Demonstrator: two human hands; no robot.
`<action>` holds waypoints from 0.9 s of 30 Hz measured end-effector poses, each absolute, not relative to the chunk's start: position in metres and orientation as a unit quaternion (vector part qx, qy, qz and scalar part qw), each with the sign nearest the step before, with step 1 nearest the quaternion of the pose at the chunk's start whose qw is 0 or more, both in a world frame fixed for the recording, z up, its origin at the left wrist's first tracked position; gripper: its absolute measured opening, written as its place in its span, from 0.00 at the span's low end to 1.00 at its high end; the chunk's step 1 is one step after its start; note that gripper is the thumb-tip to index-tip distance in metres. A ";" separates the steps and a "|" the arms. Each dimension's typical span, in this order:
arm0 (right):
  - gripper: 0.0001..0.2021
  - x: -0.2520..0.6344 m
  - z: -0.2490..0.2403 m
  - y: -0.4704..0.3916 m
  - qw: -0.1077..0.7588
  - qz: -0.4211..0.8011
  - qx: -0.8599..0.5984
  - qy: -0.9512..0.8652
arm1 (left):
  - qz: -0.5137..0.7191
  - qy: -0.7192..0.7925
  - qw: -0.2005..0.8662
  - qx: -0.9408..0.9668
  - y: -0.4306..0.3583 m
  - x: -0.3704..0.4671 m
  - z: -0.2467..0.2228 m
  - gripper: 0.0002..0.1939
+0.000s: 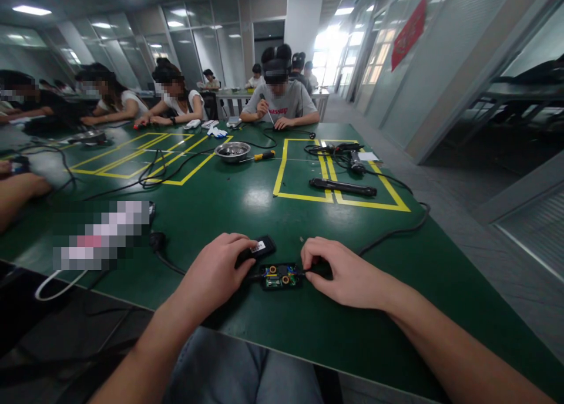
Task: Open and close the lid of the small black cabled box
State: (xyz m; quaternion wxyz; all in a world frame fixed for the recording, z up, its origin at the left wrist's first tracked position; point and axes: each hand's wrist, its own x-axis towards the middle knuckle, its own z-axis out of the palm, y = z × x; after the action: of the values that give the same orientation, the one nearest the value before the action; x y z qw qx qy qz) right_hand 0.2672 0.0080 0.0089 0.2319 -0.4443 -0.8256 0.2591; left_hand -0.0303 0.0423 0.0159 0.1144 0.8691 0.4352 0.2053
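Observation:
A small black case [282, 276] with a circuit board, copper coils and coloured parts showing lies uncovered on the green table [247, 216], near its front edge. Just behind it, on the left, is a black cover [263, 247] with a white label. My left hand [224, 263] has its fingers curled round the left end of this cover, the thumb close to the cable at the case's left side. With thumb and forefinger together, my right hand [328, 269] pinches the black cable at the right end of the case.
Further back are a metal bowl [232, 151], a yellow-black screwdriver [264, 155], a black bar-shaped tool [342, 187] and a corded tool [356, 162]. A blurred pale object [106, 234] and a plug [157, 240] lie left. Another person's arm [22, 192] rests at the left; people sit across.

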 end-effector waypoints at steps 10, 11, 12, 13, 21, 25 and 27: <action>0.10 0.266 0.004 0.009 0.234 0.256 -0.451 -0.822 | 0.214 0.297 0.211 0.906 0.014 -0.015 0.017 0.22; 0.10 0.266 0.004 0.009 0.234 0.255 -0.452 -0.822 | 0.215 0.300 0.208 0.906 0.014 -0.015 0.015 0.22; 0.10 0.266 0.004 0.009 0.234 0.254 -0.452 -0.822 | 0.217 0.301 0.206 0.905 0.015 -0.016 0.013 0.22; 0.10 0.266 0.004 0.008 0.234 0.253 -0.452 -0.823 | 0.219 0.301 0.205 0.905 0.016 -0.016 0.013 0.23; 0.10 0.265 0.003 0.006 0.237 0.240 -0.455 -0.824 | 0.237 0.299 0.207 0.901 0.014 -0.022 0.008 0.24; 0.12 0.264 0.002 0.005 0.235 0.232 -0.458 -0.825 | 0.232 0.309 0.236 0.892 0.016 -0.021 0.011 0.21; 0.12 0.263 0.002 0.005 0.235 0.227 -0.461 -0.825 | 0.240 0.352 0.238 0.873 0.022 -0.018 0.013 0.21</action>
State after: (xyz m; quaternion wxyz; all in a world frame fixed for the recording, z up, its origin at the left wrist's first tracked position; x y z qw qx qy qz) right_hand 0.2628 0.0049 0.0022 0.2347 -0.4607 -0.8254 0.2266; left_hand -0.0179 0.0220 0.0127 0.2378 0.8732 0.3515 0.2398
